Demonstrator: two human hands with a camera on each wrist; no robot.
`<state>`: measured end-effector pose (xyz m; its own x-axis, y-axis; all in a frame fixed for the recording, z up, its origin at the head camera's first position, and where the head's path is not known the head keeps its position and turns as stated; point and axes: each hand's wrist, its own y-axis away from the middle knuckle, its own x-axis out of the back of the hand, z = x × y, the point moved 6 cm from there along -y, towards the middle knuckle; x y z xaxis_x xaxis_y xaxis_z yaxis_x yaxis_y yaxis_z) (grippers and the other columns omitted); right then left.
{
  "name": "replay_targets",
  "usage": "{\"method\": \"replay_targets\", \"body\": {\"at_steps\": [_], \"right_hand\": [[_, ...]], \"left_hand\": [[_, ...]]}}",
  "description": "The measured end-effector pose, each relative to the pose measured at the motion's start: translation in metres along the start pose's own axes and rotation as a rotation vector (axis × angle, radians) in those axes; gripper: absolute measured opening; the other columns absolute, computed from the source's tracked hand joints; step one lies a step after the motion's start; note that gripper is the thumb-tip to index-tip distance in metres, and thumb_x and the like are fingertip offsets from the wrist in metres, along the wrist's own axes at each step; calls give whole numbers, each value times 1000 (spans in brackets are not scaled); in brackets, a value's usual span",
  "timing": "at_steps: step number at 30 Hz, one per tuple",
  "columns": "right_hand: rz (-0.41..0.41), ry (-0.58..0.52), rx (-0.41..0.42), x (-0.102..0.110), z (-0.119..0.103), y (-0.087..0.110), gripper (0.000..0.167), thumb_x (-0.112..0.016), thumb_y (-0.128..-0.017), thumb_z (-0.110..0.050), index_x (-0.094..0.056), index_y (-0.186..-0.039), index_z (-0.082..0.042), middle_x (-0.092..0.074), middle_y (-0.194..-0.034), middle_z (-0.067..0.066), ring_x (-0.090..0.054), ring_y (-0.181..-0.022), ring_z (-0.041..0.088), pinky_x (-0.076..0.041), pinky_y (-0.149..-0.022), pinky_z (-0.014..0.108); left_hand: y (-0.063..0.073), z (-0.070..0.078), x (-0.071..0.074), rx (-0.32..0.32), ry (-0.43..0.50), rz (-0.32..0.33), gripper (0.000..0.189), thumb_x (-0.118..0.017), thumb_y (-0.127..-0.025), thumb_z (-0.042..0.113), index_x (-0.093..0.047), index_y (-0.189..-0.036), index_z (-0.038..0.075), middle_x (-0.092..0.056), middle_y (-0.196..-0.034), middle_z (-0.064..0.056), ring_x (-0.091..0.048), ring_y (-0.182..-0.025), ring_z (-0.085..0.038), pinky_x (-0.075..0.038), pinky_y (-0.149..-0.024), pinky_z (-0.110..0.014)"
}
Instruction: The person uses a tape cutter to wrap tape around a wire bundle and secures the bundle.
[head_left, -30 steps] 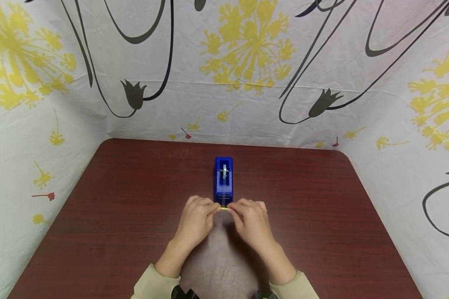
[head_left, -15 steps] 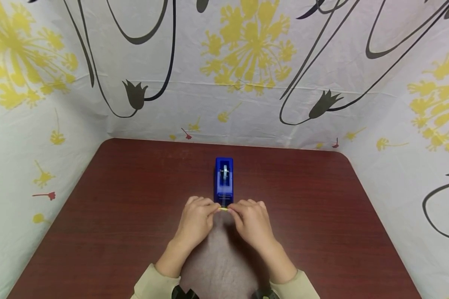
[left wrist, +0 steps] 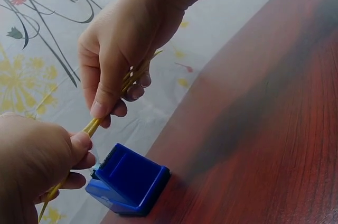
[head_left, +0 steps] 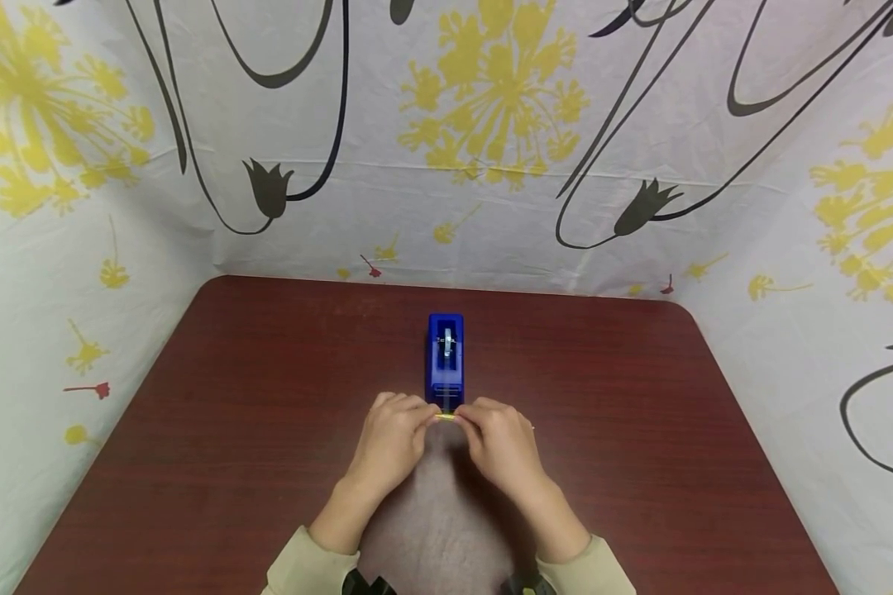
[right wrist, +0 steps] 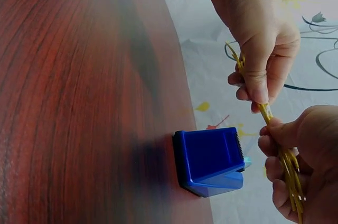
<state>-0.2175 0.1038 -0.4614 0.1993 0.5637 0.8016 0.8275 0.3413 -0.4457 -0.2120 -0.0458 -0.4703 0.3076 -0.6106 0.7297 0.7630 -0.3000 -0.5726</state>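
A bundle of thin yellow strands point(head_left: 445, 416) is held crosswise just in front of a blue tape dispenser point(head_left: 455, 380). My left hand point(head_left: 390, 434) pinches it from the left between thumb and fingers. From the right, my right hand point(head_left: 502, 442) pinches it in the same way. Loose strand ends run back through the palm in the right wrist view. A clear strip of tape point(head_left: 446, 400) extends from the tape roll point(head_left: 447, 340) over the dispenser's toothed cutter point(left wrist: 109, 156) toward the bundle. Fingers hide most of the bundle and the strip's end.
The dispenser stands on a dark reddish-brown table point(head_left: 290, 355). A white cloth with yellow and grey flower prints point(head_left: 491, 223) hangs behind the table and along both sides.
Both hands stay nearly in place, still pinching the yellow strands. The fingers shift only slightly, and the dispenser has not moved.
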Motion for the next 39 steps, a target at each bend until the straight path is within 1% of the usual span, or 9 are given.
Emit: {"method": "replay_targets", "body": {"at_steps": [8, 13, 17, 20, 24, 27, 32, 34, 39], "right_hand": [[30, -8, 37, 1, -1, 1, 7, -82, -84, -7, -79, -86, -13, -58, -70, -10, -49, -55, 4, -39, -47, 21], [33, -12, 57, 1, -1, 1, 8, -82, -84, -6, -80, -87, -12, -61, -72, -9, -51, -57, 5, -42, -48, 22], [40, -13, 74, 1, -1, 2, 8, -82, -83, -5, -80, -87, -12, -62, -73, -8, -53, -57, 5, -45, -50, 24], [48, -14, 86, 2, -1, 2, 8, -83, -83, -5, -80, -87, -11, -63, -73, -7, -55, -58, 6, -47, -52, 25], [65, -22, 104, 2, -1, 2, 9, -83, -82, -4, -80, -87, -11, -66, -74, -6, -58, -60, 8, -49, -54, 27], [86, -34, 118, 3, -1, 1, 10, -84, -81, -4, -81, -87, -10, -67, -75, -5, -60, -61, 10, -50, -55, 28], [126, -52, 129, 5, -1, 0, 9, -84, -81, -5, -81, -88, -10, -69, -76, -4, -63, -64, 11, -51, -57, 31], [137, -56, 131, 5, -1, 0, 8, -84, -80, -6, -81, -87, -9, -69, -77, -4, -63, -65, 12, -52, -57, 31], [143, -61, 132, 5, -1, 0, 9, -84, -80, -6, -81, -88, -9, -69, -77, -3, -64, -66, 12, -52, -58, 31]], "left_hand": [[-1, 0, 0, 24, -12, -73, 8, -78, -89, 14, -79, -96, 10, -73, -86, 3, -65, -76, -17, -47, -79, -36], [-2, 0, -1, 34, -26, -119, 9, -76, -92, 18, -79, -97, 11, -72, -87, 4, -64, -77, -17, -46, -78, -35], [-2, 0, -1, 36, -47, -164, 11, -71, -96, 19, -79, -99, 11, -73, -89, 4, -64, -79, -16, -45, -78, -35], [-3, 0, -2, 39, -57, -181, 13, -69, -97, 20, -79, -99, 11, -73, -89, 3, -64, -79, -16, -44, -78, -35], [-4, -1, -2, 40, -37, -156, 11, -72, -95, 20, -79, -97, 12, -72, -86, 4, -64, -77, -17, -44, -76, -35], [-4, -1, 0, 29, -9, -109, 9, -75, -92, 18, -80, -95, 12, -72, -84, 5, -64, -75, -17, -43, -74, -35], [-4, -2, 1, -11, 23, -7, 6, -80, -87, 13, -81, -92, 11, -72, -81, 4, -62, -72, -16, -43, -71, -35], [-3, -2, 2, -26, 29, 25, 6, -81, -85, 12, -81, -91, 10, -72, -81, 4, -62, -72, -16, -43, -71, -35], [-3, -2, 3, -45, 40, 66, 6, -82, -83, 10, -82, -90, 9, -72, -80, 3, -63, -71, -17, -43, -69, -35]]}}
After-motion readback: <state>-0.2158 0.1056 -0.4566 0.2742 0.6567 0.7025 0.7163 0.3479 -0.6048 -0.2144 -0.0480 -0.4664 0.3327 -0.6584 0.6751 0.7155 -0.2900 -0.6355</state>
